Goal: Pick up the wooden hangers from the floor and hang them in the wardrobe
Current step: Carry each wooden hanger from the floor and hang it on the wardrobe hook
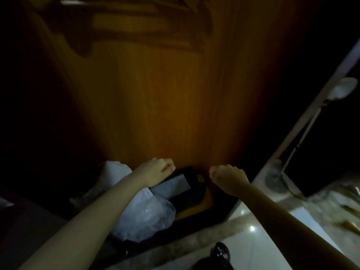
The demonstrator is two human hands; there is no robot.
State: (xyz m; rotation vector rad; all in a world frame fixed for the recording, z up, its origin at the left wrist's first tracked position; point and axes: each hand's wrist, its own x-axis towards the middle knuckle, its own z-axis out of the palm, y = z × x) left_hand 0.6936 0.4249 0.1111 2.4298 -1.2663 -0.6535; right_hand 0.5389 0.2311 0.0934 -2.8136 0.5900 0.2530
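Left hand (155,170) and right hand (228,178) reach into the dim wardrobe (165,104), fingers curled, empty. Blurred wooden hangers (350,226) lie on the floor (253,242) far right; next, probably turn and stoop for one.

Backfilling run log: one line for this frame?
left hand: fingers curled, empty | right hand: fingers curled, empty | wardrobe: dim | bag: inside, low

1. Wardrobe panel (165,106): orange-brown with fine vertical wood grain, darkening to near black at both sides.
2. Plastic bag (148,215): see-through, pale bluish white.
3. Box (188,177): black, with a grey face.
4. Floor tiles (251,217): glossy white.
5. Stone strip (175,244): speckled grey-beige.
6. Shoe (221,250): shiny black.
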